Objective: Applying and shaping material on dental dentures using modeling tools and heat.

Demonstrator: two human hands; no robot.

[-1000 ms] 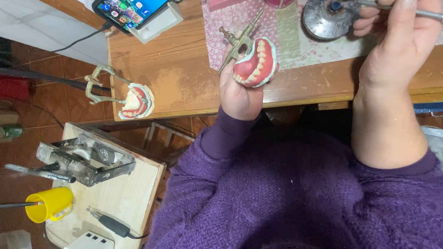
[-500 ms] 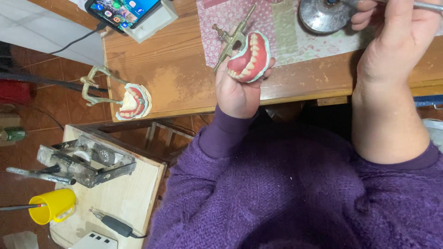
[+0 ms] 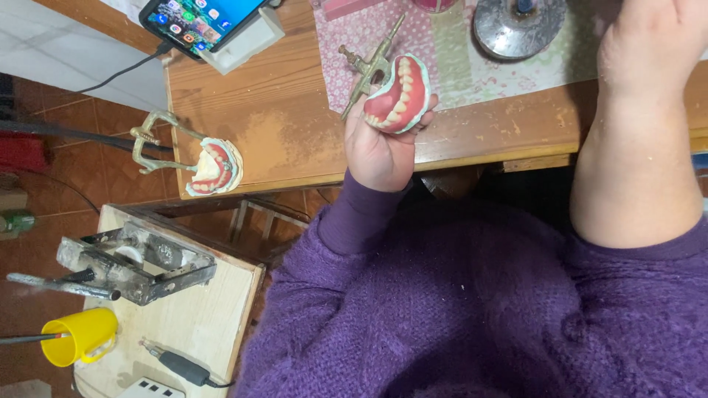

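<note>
My left hand (image 3: pixel 380 144) grips a denture model (image 3: pixel 398 94) on its brass articulator (image 3: pixel 369 66), raised over the wooden desk (image 3: pixel 295 125); my right hand (image 3: pixel 649 44) runs off the top edge, so I cannot tell its grip; a second denture set (image 3: pixel 210 166) sits at the desk's left edge; a metal dish (image 3: pixel 520 29) rests on the patterned cloth (image 3: pixel 442 66); a phone (image 3: pixel 199 18) stands behind; below, a metal clamp (image 3: pixel 133 262) and yellow cup (image 3: pixel 77 335) sit on a side board (image 3: pixel 206 324)

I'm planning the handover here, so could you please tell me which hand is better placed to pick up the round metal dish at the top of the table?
Probably the right hand: it is free and beside the round metal dish. The left hand is full, gripping the denture model.
</note>
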